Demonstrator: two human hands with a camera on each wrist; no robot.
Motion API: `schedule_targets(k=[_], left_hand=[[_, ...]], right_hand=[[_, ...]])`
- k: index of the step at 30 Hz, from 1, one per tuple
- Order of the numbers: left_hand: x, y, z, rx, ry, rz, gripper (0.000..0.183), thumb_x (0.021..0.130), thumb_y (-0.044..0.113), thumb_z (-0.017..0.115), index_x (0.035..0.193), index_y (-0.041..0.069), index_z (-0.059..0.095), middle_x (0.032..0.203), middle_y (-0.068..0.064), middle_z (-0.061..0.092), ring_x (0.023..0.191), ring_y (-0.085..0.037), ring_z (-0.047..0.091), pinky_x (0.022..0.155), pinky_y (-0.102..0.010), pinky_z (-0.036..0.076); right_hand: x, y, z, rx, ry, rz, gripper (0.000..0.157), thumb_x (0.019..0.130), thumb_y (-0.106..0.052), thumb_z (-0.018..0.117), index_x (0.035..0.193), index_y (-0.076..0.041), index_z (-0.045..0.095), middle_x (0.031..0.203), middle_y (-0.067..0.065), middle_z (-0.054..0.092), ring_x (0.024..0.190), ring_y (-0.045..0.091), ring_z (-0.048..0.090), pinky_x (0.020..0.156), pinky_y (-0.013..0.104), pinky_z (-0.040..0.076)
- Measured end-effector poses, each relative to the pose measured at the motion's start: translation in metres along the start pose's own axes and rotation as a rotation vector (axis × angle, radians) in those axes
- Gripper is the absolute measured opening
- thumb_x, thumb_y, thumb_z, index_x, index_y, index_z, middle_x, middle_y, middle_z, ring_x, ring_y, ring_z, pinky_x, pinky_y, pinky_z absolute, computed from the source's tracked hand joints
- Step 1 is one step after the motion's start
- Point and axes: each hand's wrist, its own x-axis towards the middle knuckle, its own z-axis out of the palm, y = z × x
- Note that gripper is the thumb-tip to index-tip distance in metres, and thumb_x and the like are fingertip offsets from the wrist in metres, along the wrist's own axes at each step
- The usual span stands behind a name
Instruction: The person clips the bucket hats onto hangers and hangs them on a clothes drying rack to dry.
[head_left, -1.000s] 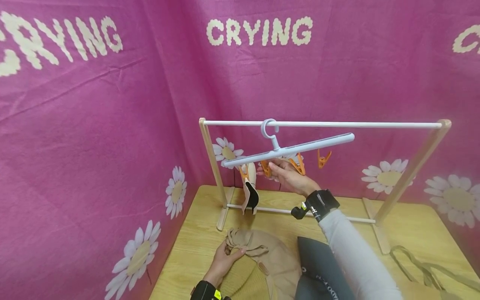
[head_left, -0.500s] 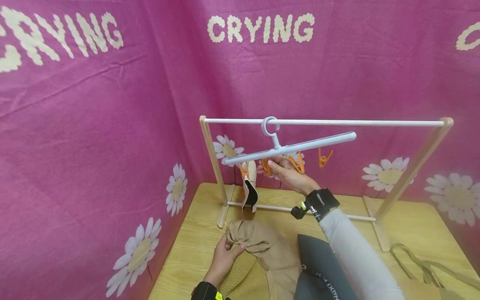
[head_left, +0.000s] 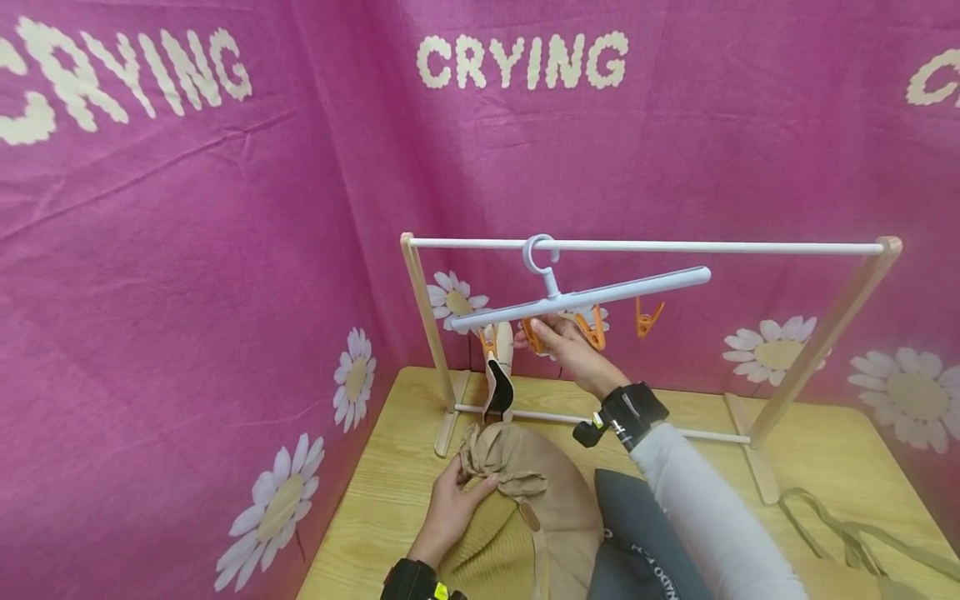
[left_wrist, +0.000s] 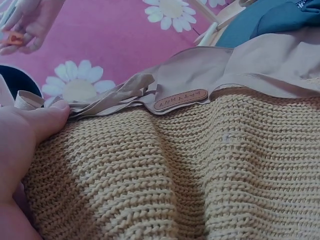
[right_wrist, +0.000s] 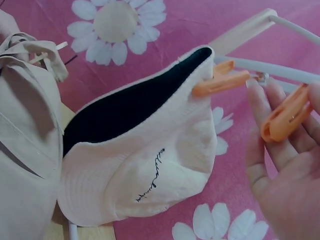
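My left hand (head_left: 456, 512) pinches the gathered edge of a beige fabric hat (head_left: 562, 479) with loose ties, a small leather tag and a chunky knitted part (left_wrist: 200, 175). The hat is lifted, its top edge just below a pale cap (right_wrist: 155, 180) that hangs from an orange clip (right_wrist: 220, 84). Up at the light-blue hanger (head_left: 622, 292), my right hand (head_left: 581, 358) pinches a second orange clip (right_wrist: 287, 117) between thumb and fingers. This clip's jaws look shut, with nothing between them. The hanger tilts, its left end lower.
The hanger hooks over the white rail (head_left: 720, 247) of a wooden rack (head_left: 825, 333). Two more orange clips, one (head_left: 648, 317) farther right, hang from it. A dark grey item with white lettering (head_left: 637, 533) and an olive strap (head_left: 855, 533) lie on the wooden table (head_left: 375, 483).
My left hand has raised the beige hat slightly, up towards the hanging cap, and its ties have shifted. My right hand keeps hold of the clip while its wrist shifts slightly left.
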Motion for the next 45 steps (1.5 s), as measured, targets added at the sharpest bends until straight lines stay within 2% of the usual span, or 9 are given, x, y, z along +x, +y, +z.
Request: schedule_targets(k=[5, 10, 14, 19, 26, 29, 36, 41, 45], left_hand=[[0.000, 0.010, -0.002, 0.032, 0.014, 0.034, 0.046, 0.094, 0.030, 0.080, 0.134, 0.014, 0.063, 0.125, -0.004, 0.074, 0.121, -0.021, 0.068, 0.104, -0.039, 0.050], [0.000, 0.022, -0.005, 0.051, 0.021, 0.087, 0.044, 0.094, 0.031, 0.080, 0.133, 0.018, 0.065, 0.127, 0.000, 0.074, 0.121, -0.017, 0.067, 0.102, -0.034, 0.051], [0.001, 0.036, -0.009, 0.090, 0.024, 0.141, 0.043, 0.095, 0.035, 0.079, 0.133, 0.021, 0.066, 0.128, 0.002, 0.073, 0.120, -0.014, 0.068, 0.101, -0.034, 0.053], [0.008, 0.058, -0.014, 0.139, 0.023, 0.230, 0.043, 0.097, 0.032, 0.077, 0.136, 0.019, 0.066, 0.132, -0.001, 0.072, 0.123, -0.019, 0.067, 0.103, -0.041, 0.054], [0.019, 0.079, -0.020, 0.184, 0.008, 0.314, 0.041, 0.096, 0.025, 0.079, 0.134, 0.017, 0.066, 0.132, -0.004, 0.071, 0.124, -0.021, 0.067, 0.105, -0.042, 0.053], [0.025, 0.085, -0.022, 0.223, -0.010, 0.341, 0.036, 0.096, 0.023, 0.079, 0.129, 0.015, 0.067, 0.130, -0.006, 0.072, 0.122, -0.022, 0.068, 0.103, -0.042, 0.054], [0.046, 0.106, -0.028, 0.349, -0.063, 0.390, 0.027, 0.097, 0.023, 0.077, 0.121, 0.014, 0.068, 0.120, -0.005, 0.076, 0.113, -0.018, 0.071, 0.094, -0.038, 0.057], [0.057, 0.119, -0.029, 0.449, -0.052, 0.438, 0.026, 0.096, 0.023, 0.078, 0.119, 0.015, 0.069, 0.112, -0.004, 0.078, 0.096, -0.016, 0.071, 0.082, -0.035, 0.055], [0.062, 0.125, -0.028, 0.488, -0.059, 0.452, 0.033, 0.095, 0.024, 0.079, 0.125, 0.014, 0.069, 0.115, -0.007, 0.078, 0.103, -0.021, 0.074, 0.083, -0.040, 0.057]], right_hand=[[0.001, -0.003, 0.008, -0.004, 0.052, -0.005, 0.036, 0.114, -0.024, 0.043, 0.130, 0.007, 0.053, 0.109, 0.007, 0.073, 0.100, 0.006, 0.071, 0.095, 0.029, 0.048], [0.002, -0.002, 0.011, 0.007, 0.086, -0.011, 0.033, 0.114, -0.021, 0.043, 0.127, 0.008, 0.053, 0.097, -0.005, 0.072, 0.095, 0.005, 0.069, 0.088, 0.026, 0.048], [0.003, -0.002, 0.014, 0.005, 0.120, -0.014, 0.029, 0.114, -0.018, 0.043, 0.125, 0.006, 0.055, 0.095, -0.005, 0.070, 0.092, 0.005, 0.070, 0.083, 0.023, 0.049], [0.003, -0.004, 0.014, -0.013, 0.161, -0.018, 0.027, 0.113, -0.017, 0.045, 0.124, 0.004, 0.058, 0.094, -0.002, 0.071, 0.090, 0.006, 0.071, 0.082, 0.023, 0.050], [0.002, -0.009, 0.015, -0.018, 0.153, -0.005, 0.027, 0.113, -0.015, 0.046, 0.120, 0.007, 0.058, 0.093, -0.002, 0.072, 0.093, 0.008, 0.074, 0.084, 0.028, 0.050], [0.002, -0.011, 0.016, -0.026, 0.132, -0.002, 0.026, 0.113, -0.013, 0.045, 0.118, 0.009, 0.058, 0.093, 0.000, 0.073, 0.097, 0.013, 0.076, 0.086, 0.028, 0.049], [0.001, -0.018, 0.017, -0.065, 0.094, -0.018, 0.028, 0.113, -0.012, 0.044, 0.118, 0.010, 0.061, 0.106, 0.018, 0.074, 0.116, 0.041, 0.071, 0.094, 0.034, 0.053], [0.000, -0.022, 0.020, -0.073, 0.089, 0.008, 0.029, 0.114, -0.013, 0.042, 0.124, 0.008, 0.059, 0.113, 0.023, 0.074, 0.122, 0.045, 0.066, 0.093, 0.034, 0.052], [-0.002, -0.022, 0.021, -0.076, 0.091, 0.034, 0.035, 0.114, -0.013, 0.042, 0.135, 0.011, 0.055, 0.120, 0.026, 0.072, 0.127, 0.045, 0.062, 0.102, 0.043, 0.051]])
